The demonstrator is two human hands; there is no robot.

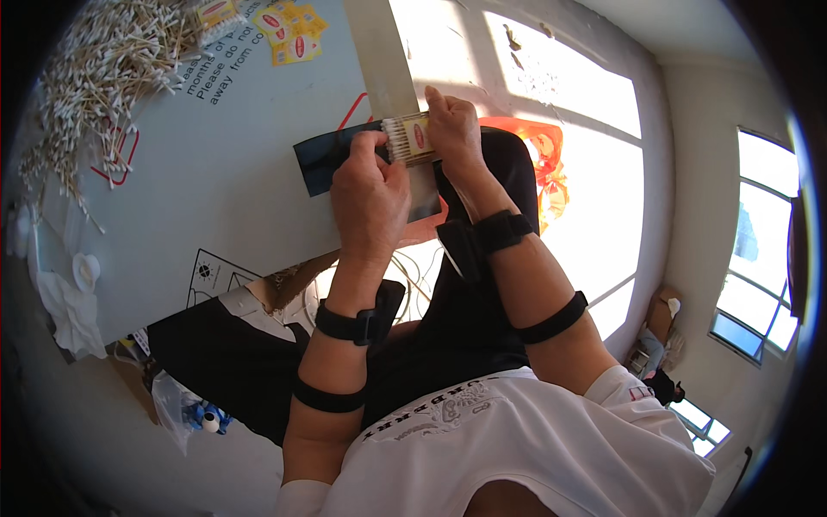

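A person in a white short-sleeved top and dark trousers sat at a grey, printed worktop [233, 185], arms reaching forward, black straps around both forearms. A small, flat pack of cotton swabs [413, 140] with a yellow label was between the hands, at the worktop's right edge, white swab tips facing left. The right hand [457, 133] was closed on the pack's right end, its thumb pointing up and away. The left hand [370, 189] was partly curled, its index finger and thumb at the pack's left end; whether those fingers gripped it or only touched it could not be told. A dark sheet [319, 165] lay beneath the left hand and the pack, reaching the worktop's edge.

At the far left, a large heap of loose cotton swabs [108, 77] spread across the worktop. Another labelled pack [217, 15] lay at the heap's right side, and several yellow labels [295, 43] overlapped farther right. Crumpled white material [71, 310] lay at the near left corner. Beyond the right hand, an orange-red plastic bag [550, 168] sat on the sunlit floor [603, 181].
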